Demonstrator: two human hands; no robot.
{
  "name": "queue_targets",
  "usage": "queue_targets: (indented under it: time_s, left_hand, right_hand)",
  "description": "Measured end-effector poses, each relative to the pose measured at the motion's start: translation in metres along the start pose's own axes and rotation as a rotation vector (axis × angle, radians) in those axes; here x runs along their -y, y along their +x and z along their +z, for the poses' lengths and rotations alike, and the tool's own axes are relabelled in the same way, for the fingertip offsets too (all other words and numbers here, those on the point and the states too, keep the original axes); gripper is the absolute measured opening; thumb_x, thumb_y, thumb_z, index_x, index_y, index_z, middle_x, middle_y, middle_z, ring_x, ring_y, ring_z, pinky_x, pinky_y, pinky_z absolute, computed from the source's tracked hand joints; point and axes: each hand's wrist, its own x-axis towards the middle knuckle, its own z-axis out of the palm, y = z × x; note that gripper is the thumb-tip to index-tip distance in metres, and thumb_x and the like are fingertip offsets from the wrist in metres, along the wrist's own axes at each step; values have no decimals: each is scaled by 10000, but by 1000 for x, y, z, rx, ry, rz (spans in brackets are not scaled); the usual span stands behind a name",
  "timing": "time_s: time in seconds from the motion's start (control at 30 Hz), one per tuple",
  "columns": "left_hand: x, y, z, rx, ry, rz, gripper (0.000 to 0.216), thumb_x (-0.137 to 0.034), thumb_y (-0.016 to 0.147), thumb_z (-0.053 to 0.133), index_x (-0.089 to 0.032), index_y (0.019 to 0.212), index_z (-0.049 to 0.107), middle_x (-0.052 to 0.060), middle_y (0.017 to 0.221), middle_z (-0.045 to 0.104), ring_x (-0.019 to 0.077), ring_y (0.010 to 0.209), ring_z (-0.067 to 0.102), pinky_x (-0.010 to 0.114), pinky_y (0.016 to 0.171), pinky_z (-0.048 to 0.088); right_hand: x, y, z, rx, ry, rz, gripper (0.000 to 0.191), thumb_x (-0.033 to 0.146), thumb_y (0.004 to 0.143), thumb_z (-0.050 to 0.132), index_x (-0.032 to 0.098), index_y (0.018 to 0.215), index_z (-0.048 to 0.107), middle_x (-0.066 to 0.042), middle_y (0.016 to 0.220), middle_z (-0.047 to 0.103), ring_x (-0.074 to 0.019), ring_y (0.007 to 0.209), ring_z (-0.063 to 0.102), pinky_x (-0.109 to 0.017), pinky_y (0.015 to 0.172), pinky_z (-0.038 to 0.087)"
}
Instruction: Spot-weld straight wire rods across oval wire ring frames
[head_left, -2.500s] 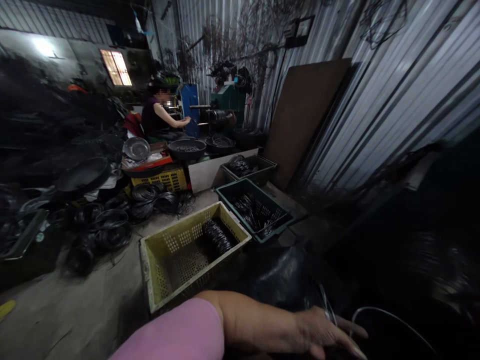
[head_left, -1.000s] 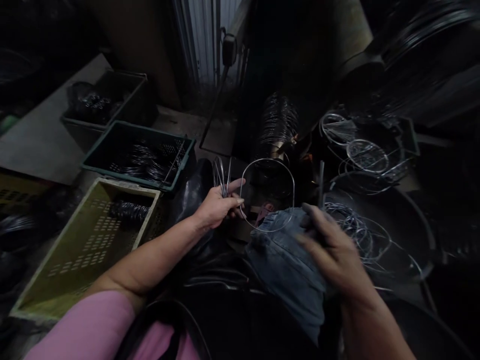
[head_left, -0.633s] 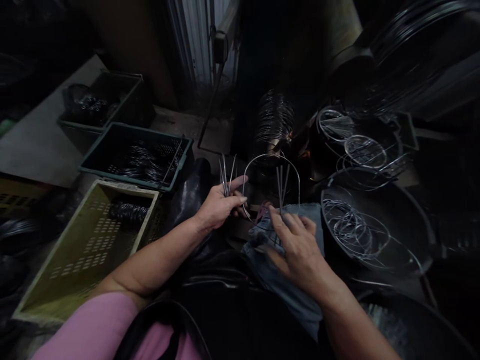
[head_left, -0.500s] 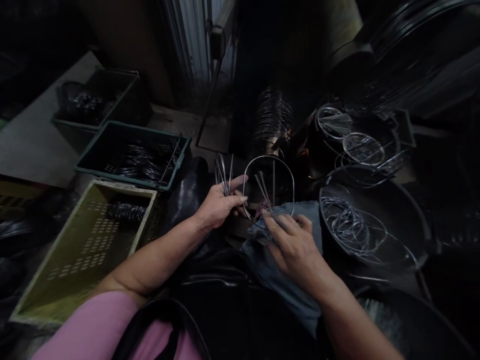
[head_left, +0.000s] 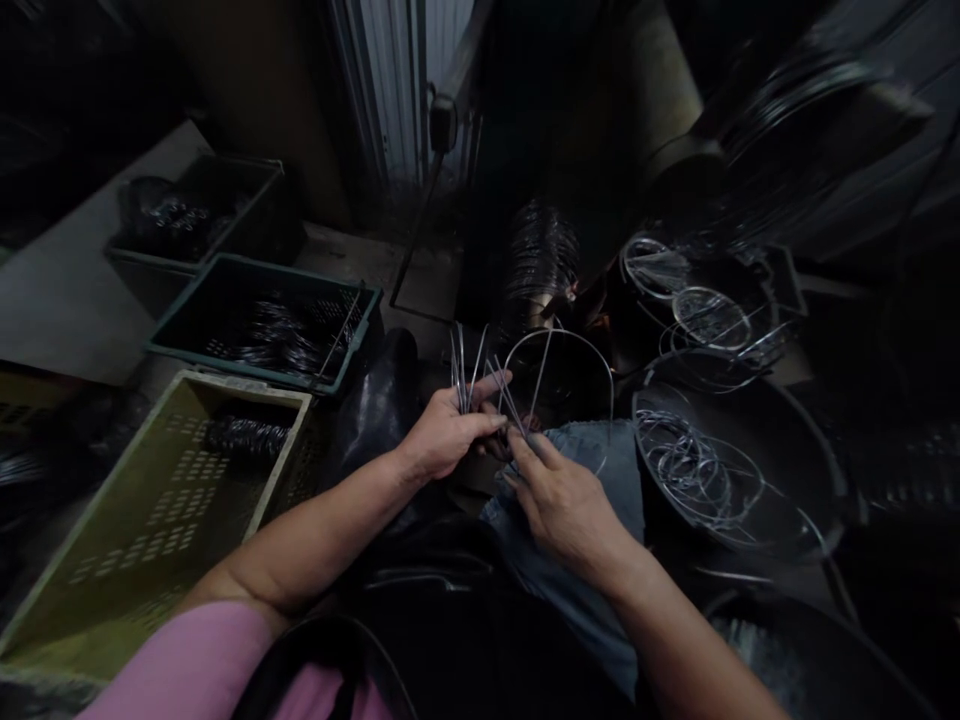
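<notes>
Several thin metal wires stick up out of my left hand, whose fingers are closed round them. My right hand is closed, its fingertips pinching more straight wires close to the left thumb. A wire bent into a wide loop rises between and beyond the hands; which fingers hold its ends I cannot tell. Beneath the right hand a blue cloth lies over my lap.
To the left stand a yellow crate with a coil inside and a green crate of dark wire pieces. On the right is a round basin with tangled wire. A wire coil stands ahead.
My right hand has moved left, bringing its wires against my left fingers. The wire loop has shifted right and tilted. The view has moved slightly.
</notes>
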Motion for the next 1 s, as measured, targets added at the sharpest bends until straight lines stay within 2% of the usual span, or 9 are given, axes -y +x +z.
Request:
queue_targets:
  time_s: [0.1, 0.4, 0.63, 0.83, 1.0]
  left_hand:
    - [-1, 0, -1, 18, 11, -10, 533, -151, 658, 637, -182, 1184, 554, -59, 574, 507, 58, 467, 497, 176, 415, 360]
    - [-9, 11, 8, 25, -31, -42, 522, -137, 651, 648, -180, 1165, 570, -60, 571, 499, 51, 458, 485, 170, 419, 372]
    - [-6, 16, 11, 51, -33, -20, 519, -158, 649, 661, -165, 1160, 572, -58, 551, 514, 63, 435, 504, 178, 405, 352]
    - [-9, 19, 12, 50, -51, -32, 520, -141, 646, 655, -178, 1158, 573, -62, 552, 517, 57, 442, 497, 177, 416, 365]
    - [-18, 25, 15, 53, -74, -25, 529, -137, 642, 651, -162, 1163, 562, -61, 546, 520, 67, 438, 510, 180, 406, 355]
  right_hand:
    - [1, 2, -5, 38, 4, 14, 465, 128, 819, 374, 74, 1280, 401, -180, 1133, 526, -208, 781, 591, -315, 641, 487]
    - [-6, 9, -16, 67, -44, 52, 447, 146, 835, 360, 102, 1276, 422, -161, 1132, 541, -190, 719, 605, -302, 595, 495]
    - [-7, 4, -8, -10, -87, 93, 474, 133, 805, 377, 97, 1274, 434, -172, 1171, 532, -197, 761, 615, -290, 609, 505]
    - [-9, 9, -18, 92, -104, 94, 475, 143, 811, 390, 108, 1284, 425, -170, 1173, 530, -186, 759, 619, -271, 617, 495]
    - [-13, 19, -30, 105, -79, 112, 468, 166, 825, 379, 117, 1289, 419, -156, 1142, 536, -195, 760, 616, -282, 603, 490]
